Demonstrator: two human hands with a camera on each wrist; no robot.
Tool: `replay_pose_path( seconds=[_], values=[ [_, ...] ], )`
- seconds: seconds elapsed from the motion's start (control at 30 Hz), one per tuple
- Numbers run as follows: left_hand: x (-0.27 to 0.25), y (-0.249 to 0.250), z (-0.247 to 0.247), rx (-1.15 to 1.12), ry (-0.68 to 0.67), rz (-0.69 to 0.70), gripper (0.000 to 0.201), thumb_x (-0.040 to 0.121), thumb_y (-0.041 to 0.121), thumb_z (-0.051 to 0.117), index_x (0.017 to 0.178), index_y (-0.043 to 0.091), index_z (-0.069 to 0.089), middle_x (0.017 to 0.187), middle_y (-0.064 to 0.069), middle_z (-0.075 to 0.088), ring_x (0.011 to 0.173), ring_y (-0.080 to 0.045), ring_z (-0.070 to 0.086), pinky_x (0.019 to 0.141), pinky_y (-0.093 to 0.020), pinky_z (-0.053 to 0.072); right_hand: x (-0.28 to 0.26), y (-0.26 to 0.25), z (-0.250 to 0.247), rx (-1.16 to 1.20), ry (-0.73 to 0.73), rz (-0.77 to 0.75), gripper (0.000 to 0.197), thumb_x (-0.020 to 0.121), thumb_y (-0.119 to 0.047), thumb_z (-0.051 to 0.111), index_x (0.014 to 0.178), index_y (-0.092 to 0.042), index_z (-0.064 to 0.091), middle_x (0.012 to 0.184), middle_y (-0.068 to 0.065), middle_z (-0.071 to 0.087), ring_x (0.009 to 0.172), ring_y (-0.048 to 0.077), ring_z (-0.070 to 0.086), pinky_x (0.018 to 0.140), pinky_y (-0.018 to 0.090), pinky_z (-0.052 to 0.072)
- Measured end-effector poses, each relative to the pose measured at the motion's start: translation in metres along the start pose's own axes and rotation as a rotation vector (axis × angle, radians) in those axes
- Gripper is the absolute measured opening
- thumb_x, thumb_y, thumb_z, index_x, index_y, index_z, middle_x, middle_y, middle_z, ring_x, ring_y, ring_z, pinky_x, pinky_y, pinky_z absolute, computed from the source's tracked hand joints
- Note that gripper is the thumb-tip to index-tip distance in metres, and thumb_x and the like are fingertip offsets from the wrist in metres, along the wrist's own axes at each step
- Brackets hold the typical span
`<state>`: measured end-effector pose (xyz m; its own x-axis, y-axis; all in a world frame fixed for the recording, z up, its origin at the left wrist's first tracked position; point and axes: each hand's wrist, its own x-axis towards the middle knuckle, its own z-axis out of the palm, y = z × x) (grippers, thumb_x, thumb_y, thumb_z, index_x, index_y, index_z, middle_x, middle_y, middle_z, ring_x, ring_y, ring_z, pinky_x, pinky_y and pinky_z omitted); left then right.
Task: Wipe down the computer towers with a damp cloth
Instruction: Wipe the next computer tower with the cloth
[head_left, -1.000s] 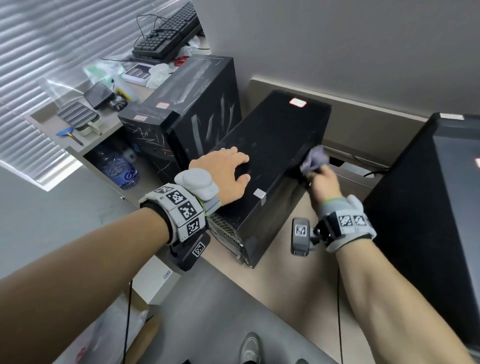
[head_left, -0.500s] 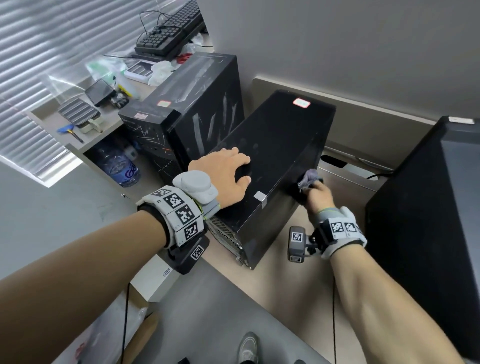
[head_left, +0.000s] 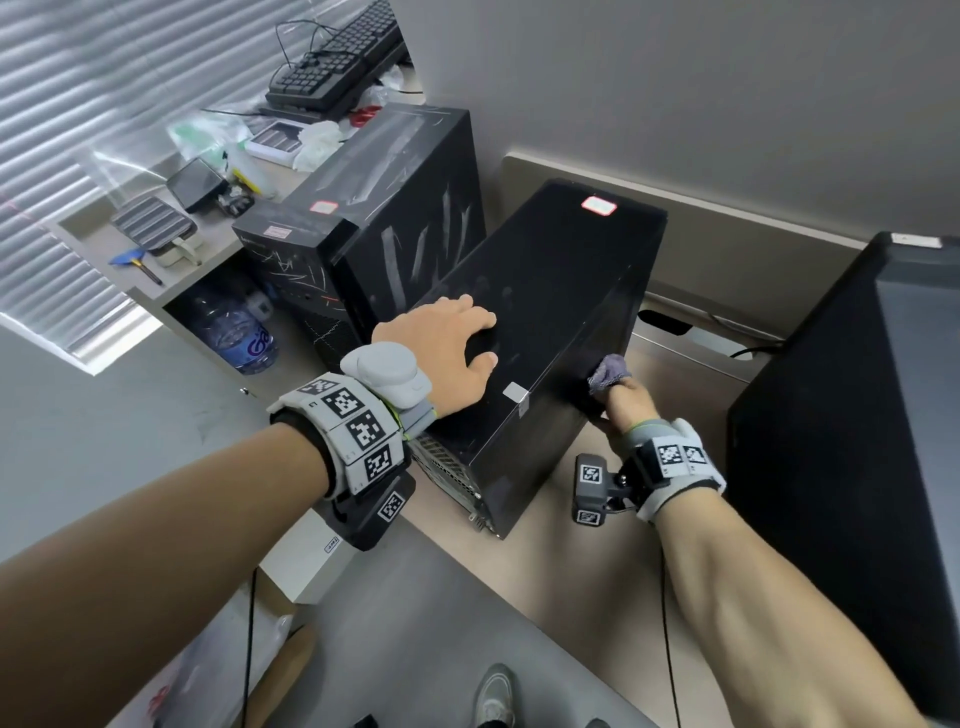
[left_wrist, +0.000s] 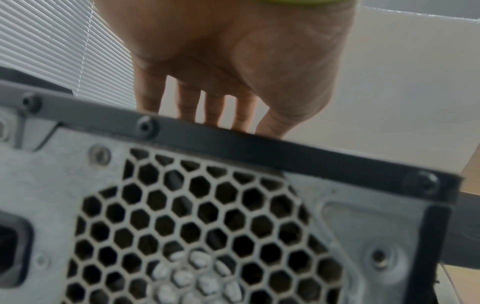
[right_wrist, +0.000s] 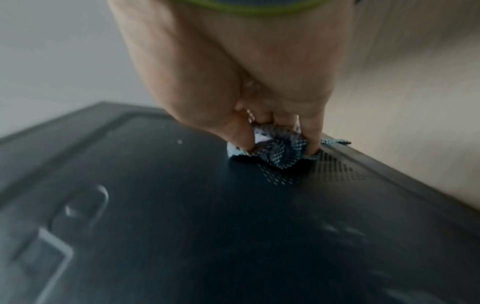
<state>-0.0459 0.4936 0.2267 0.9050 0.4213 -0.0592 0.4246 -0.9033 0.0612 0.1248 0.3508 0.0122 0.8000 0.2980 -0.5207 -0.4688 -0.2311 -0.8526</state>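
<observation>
A black computer tower (head_left: 540, 291) stands tilted on the tan desk, its grey rear fan grille (left_wrist: 197, 230) facing me. My left hand (head_left: 447, 358) lies flat on the tower's top panel, fingers (left_wrist: 215, 109) straight. My right hand (head_left: 626, 405) grips a crumpled grey-blue cloth (head_left: 607, 371) and presses it against the tower's right side panel (right_wrist: 207, 205), beside a perforated vent. A second, dusty and scratched black tower (head_left: 374, 218) stands to the left. A third black tower (head_left: 852, 447) rises at the right.
The grey wall runs close behind the towers. A shelf (head_left: 130, 280) at the left carries keyboards (head_left: 332, 67), plastic bags and small items, with a water bottle (head_left: 236, 338) below. A cable hole (head_left: 665, 322) sits in the desk behind the tilted tower. My shoe (head_left: 496, 696) shows below.
My right hand has slid the cloth down the tower's right side, towards me and the desk. My left hand has stayed on the top panel.
</observation>
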Motion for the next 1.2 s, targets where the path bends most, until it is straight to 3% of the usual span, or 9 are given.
replay_pose_path(
  seconds=[0.07, 0.13, 0.27, 0.47, 0.6, 0.8, 0.93, 1.07, 1.2],
  values=[
    [0.001, 0.000, 0.000, 0.004, -0.005, 0.004, 0.048, 0.092, 0.049, 0.046, 0.139, 0.042, 0.040, 0.154, 0.014, 0.030, 0.143, -0.010, 0.028, 0.103, -0.047, 0.040, 0.002, -0.003, 0.000, 0.082, 0.011, -0.039, 0.010, 0.091, -0.016, 0.050, 0.099, -0.017, 0.057, 0.088, 0.003, 0.052, 0.077, 0.015, 0.051, 0.071, 0.025, 0.044],
    [0.001, 0.000, 0.000, 0.004, -0.006, 0.005, 0.048, 0.092, 0.049, 0.046, 0.139, 0.042, 0.040, 0.154, 0.014, 0.031, 0.142, -0.010, 0.028, 0.103, -0.047, 0.040, 0.003, -0.002, -0.001, 0.003, -0.005, -0.020, 0.024, 0.091, -0.014, 0.051, 0.115, -0.013, 0.054, 0.102, 0.007, 0.051, 0.087, 0.018, 0.050, 0.074, 0.023, 0.044],
    [0.001, 0.000, -0.002, 0.002, -0.005, 0.006, 0.048, 0.092, 0.049, 0.045, 0.139, 0.041, 0.040, 0.154, 0.014, 0.030, 0.142, -0.010, 0.029, 0.103, -0.046, 0.041, -0.006, -0.023, -0.009, -0.024, -0.030, -0.170, 0.016, 0.084, -0.007, 0.051, 0.079, -0.021, 0.056, 0.088, -0.001, 0.055, 0.087, 0.020, 0.049, 0.076, 0.035, 0.047],
    [-0.001, 0.001, -0.001, -0.017, -0.003, 0.009, 0.048, 0.092, 0.048, 0.045, 0.139, 0.040, 0.040, 0.155, 0.014, 0.030, 0.143, -0.010, 0.027, 0.102, -0.045, 0.040, -0.037, -0.098, -0.025, 0.239, 0.071, -0.492, 0.025, 0.071, -0.007, 0.066, 0.089, -0.025, 0.067, 0.098, 0.000, 0.068, 0.094, 0.019, 0.063, 0.087, 0.034, 0.050],
    [-0.001, -0.001, 0.001, -0.018, 0.006, 0.012, 0.047, 0.093, 0.048, 0.045, 0.139, 0.039, 0.040, 0.154, 0.013, 0.031, 0.141, -0.011, 0.031, 0.099, -0.045, 0.041, -0.017, -0.064, -0.010, 0.146, 0.094, -0.304, 0.030, 0.072, 0.012, 0.055, 0.095, -0.008, 0.055, 0.090, 0.009, 0.060, 0.079, 0.022, 0.058, 0.076, 0.033, 0.048],
    [-0.002, -0.002, 0.002, -0.018, 0.026, 0.023, 0.046, 0.092, 0.048, 0.045, 0.137, 0.039, 0.042, 0.151, 0.014, 0.034, 0.137, -0.014, 0.038, 0.092, -0.042, 0.043, -0.046, -0.035, 0.006, 0.090, 0.012, -0.278, 0.026, 0.060, 0.008, 0.044, 0.075, -0.014, 0.046, 0.070, 0.011, 0.048, 0.063, 0.021, 0.046, 0.048, 0.019, 0.037],
    [-0.002, -0.003, 0.001, -0.004, 0.018, 0.031, 0.047, 0.093, 0.049, 0.044, 0.138, 0.040, 0.041, 0.152, 0.014, 0.033, 0.138, -0.014, 0.037, 0.092, -0.042, 0.042, -0.029, -0.096, -0.016, 0.092, 0.137, -0.441, 0.032, 0.065, 0.011, 0.048, 0.072, -0.019, 0.051, 0.070, 0.002, 0.056, 0.065, 0.020, 0.052, 0.056, 0.022, 0.045],
    [-0.002, -0.003, 0.001, 0.000, 0.018, 0.035, 0.046, 0.093, 0.049, 0.043, 0.138, 0.039, 0.041, 0.152, 0.013, 0.032, 0.137, -0.015, 0.038, 0.091, -0.042, 0.042, 0.002, -0.099, -0.028, -0.073, 0.210, -0.293, 0.022, 0.077, -0.007, 0.055, 0.075, -0.028, 0.048, 0.092, 0.003, 0.058, 0.074, 0.017, 0.054, 0.071, 0.029, 0.047],
    [-0.001, -0.004, 0.001, -0.001, 0.014, 0.033, 0.046, 0.093, 0.049, 0.043, 0.138, 0.039, 0.041, 0.152, 0.013, 0.032, 0.137, -0.016, 0.038, 0.091, -0.042, 0.042, -0.028, -0.054, -0.002, 0.002, 0.084, -0.207, 0.022, 0.069, -0.001, 0.049, 0.073, -0.023, 0.048, 0.076, 0.005, 0.053, 0.061, 0.017, 0.049, 0.056, 0.025, 0.045]
  ],
)
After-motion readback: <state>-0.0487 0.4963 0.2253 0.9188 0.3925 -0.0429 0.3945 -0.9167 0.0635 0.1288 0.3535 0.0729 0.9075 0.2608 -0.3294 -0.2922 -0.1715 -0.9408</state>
